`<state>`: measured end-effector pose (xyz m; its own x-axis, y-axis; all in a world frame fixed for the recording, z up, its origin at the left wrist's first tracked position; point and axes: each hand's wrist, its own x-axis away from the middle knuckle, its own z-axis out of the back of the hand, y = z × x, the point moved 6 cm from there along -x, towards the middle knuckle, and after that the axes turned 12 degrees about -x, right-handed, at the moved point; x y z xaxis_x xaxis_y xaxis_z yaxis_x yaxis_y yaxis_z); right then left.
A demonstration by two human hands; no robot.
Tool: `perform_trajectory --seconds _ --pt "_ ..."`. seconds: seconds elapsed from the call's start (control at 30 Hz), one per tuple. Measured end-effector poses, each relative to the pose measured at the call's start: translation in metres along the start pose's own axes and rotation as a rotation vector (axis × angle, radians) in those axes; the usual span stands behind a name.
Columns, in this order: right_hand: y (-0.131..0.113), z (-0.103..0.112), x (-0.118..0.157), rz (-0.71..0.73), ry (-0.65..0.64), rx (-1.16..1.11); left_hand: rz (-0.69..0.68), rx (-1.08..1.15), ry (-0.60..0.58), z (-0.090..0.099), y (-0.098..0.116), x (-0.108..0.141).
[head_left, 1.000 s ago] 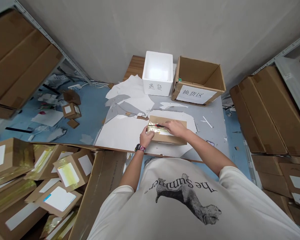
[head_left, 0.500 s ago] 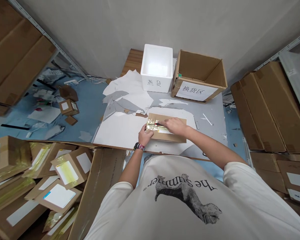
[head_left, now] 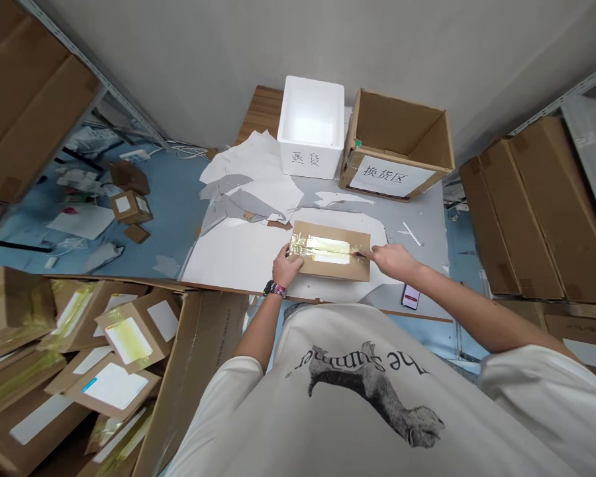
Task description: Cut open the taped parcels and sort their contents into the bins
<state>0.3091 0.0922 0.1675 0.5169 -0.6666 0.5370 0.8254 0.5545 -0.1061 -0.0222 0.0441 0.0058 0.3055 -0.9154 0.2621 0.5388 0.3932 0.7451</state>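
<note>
A closed brown cardboard box (head_left: 335, 270) lies on the table, with a white label (head_left: 322, 244) and shiny tape along its top. Along the tape's middle runs a dark slit. At the box's left end, my left hand (head_left: 287, 266) grips the near corner, a watch on its wrist. My right hand (head_left: 396, 261) is closed around a small cutter (head_left: 361, 254), red and black, whose tip touches the tape near the box's right end. Most of the cutter is hidden in the fingers.
Behind the box stand a white foam box (head_left: 310, 156) and an open carton (head_left: 395, 175), both with handwriting. A phone (head_left: 410, 297) lies at the table's front edge. Taped parcels (head_left: 114, 385) fill a large carton at the left. Torn paper (head_left: 248, 165) covers the table's left.
My right hand has moved right along the box with the cutter, and the slit in the tape now reaches further. The phone has come into view. My left hand stays at the corner.
</note>
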Motion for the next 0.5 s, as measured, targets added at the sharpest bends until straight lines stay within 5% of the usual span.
perform_trajectory --seconds 0.2,0.5 --pt "0.042 -0.022 0.063 -0.072 -0.001 0.053 -0.024 0.012 -0.019 -0.003 0.003 0.000" --pt "0.058 -0.049 0.083 -0.051 0.031 0.000 -0.056 -0.077 -0.094 0.002 0.006 0.002"
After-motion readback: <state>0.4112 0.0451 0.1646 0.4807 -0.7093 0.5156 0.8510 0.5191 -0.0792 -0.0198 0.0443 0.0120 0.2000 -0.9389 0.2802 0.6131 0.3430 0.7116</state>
